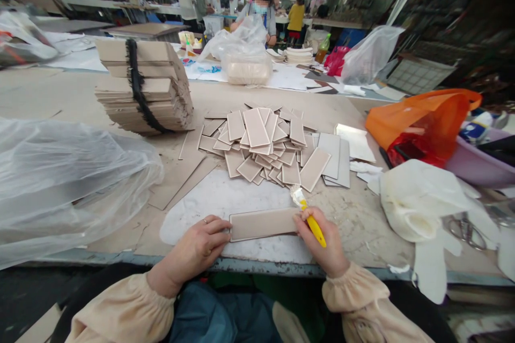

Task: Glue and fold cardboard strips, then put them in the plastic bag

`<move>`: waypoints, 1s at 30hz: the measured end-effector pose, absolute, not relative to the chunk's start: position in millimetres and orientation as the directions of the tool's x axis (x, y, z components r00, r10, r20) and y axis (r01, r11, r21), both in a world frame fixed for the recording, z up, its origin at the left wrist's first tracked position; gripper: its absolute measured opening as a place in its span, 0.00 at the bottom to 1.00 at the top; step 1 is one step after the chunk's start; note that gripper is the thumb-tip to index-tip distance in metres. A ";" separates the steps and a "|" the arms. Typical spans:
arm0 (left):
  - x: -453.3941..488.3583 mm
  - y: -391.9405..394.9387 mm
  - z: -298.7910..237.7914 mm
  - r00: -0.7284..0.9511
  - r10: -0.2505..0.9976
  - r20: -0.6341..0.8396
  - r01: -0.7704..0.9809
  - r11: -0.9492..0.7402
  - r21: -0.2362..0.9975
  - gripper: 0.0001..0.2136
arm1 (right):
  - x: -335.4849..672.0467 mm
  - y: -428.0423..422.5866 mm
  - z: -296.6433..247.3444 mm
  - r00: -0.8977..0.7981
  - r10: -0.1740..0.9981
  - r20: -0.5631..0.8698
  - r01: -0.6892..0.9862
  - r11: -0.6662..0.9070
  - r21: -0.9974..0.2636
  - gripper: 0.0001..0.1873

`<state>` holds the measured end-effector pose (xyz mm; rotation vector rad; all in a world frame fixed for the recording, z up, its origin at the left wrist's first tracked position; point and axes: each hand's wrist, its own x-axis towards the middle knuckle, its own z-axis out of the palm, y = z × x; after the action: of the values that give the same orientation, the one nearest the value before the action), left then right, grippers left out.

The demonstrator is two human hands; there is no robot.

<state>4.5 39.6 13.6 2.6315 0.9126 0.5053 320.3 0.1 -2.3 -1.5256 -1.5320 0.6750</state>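
A long beige rectangular panel (pixel 261 225) with a dark edge lies on a white sheet (pixel 189 211) near the table's front edge. At its left end, my left hand (pixel 205 241) has its fingers closed on the panel's short edge. My right hand (pixel 324 238) grips a brush (pixel 316 230) with a yellow handle, its bristles coated white and pointing away from me. The fingertips of that hand also touch the panel's right end. Just beyond is a loose heap of similar beige panels (pixel 257 128) with pale borders.
A strapped stack of beige boards (pixel 140 86) stands back left, behind a clear plastic sheet (pixel 72 177). To the right are grey panels (pixel 336 155), a white plastic container (pixel 422 198), scissors (pixel 466 230) and an orange bag (pixel 418 118). A person (pixel 261 10) is across the table.
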 end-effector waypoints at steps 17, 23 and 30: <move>3.9 38.8 13.8 0.736 0.648 0.195 0.540 -0.736 0.408 0.10 | 319.0 2.0 -2.2 0.116 0.972 0.205 0.507 0.119 -0.854 0.10; 4.7 38.2 15.7 0.734 0.649 0.200 0.540 -0.736 0.408 0.10 | 318.9 2.1 -2.3 0.112 0.975 0.193 0.498 0.113 -0.860 0.09; 4.7 37.8 14.5 0.731 0.650 0.210 0.539 -0.737 0.407 0.10 | 319.5 2.6 -5.7 0.117 0.971 0.210 0.518 0.121 -0.847 0.09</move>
<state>4.7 37.8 14.5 2.6152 0.9259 0.4901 319.5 2.6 -5.7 -1.5183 -1.5224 0.6519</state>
